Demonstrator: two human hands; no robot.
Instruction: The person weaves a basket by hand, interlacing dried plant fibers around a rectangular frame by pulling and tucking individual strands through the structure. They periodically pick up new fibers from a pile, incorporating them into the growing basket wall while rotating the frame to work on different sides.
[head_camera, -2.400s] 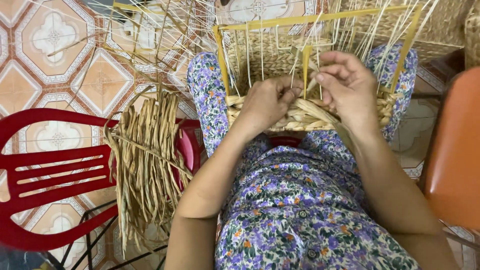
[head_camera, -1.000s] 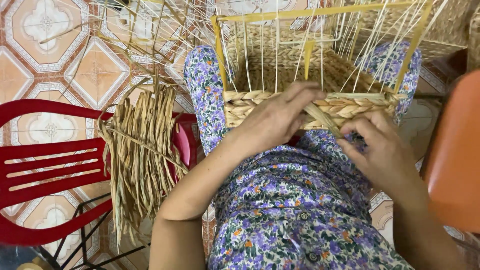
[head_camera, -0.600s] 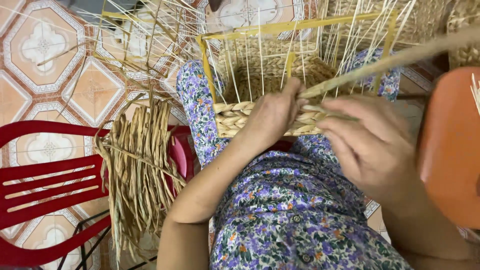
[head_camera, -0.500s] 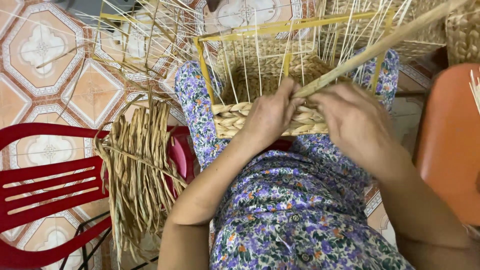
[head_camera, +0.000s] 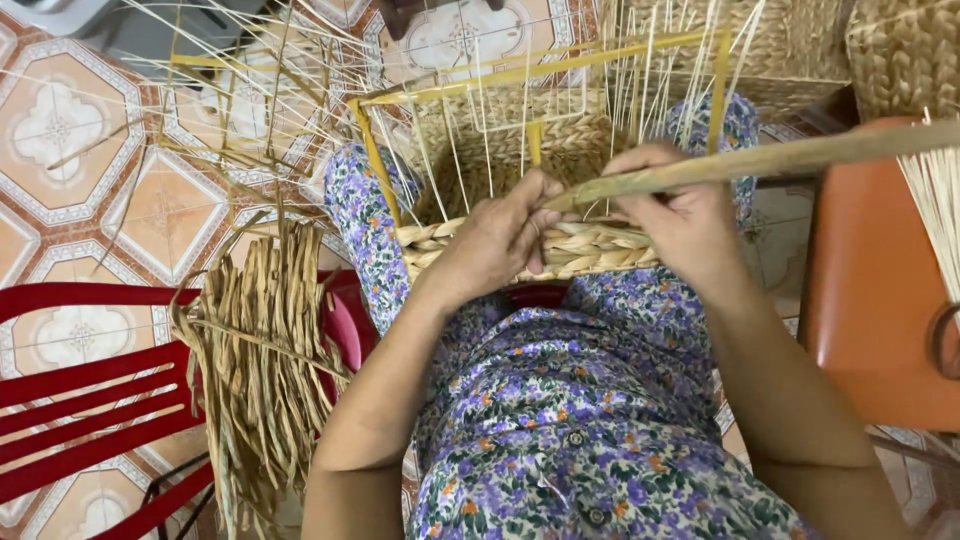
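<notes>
A half-woven straw basket (head_camera: 585, 250) on a yellow wire frame (head_camera: 520, 75) rests on my lap, thin upright stakes rising from its braided rim. My left hand (head_camera: 495, 240) presses on the woven rim, fingers pinching the near end of a long dried strand (head_camera: 760, 160). My right hand (head_camera: 680, 215) grips the same strand just beside it. The strand runs taut up and to the right, past the frame's edge.
A bundle of dried straw strands (head_camera: 265, 360) lies draped over a red plastic chair (head_camera: 80, 400) at my left. An orange chair (head_camera: 880, 300) stands at my right. Finished woven baskets (head_camera: 905, 55) sit behind, and another wire frame (head_camera: 235, 95) lies on the patterned tile floor.
My right hand drew the strand out from the rim and pulled it up to the right. Both hands have come together on it at the basket's rim.
</notes>
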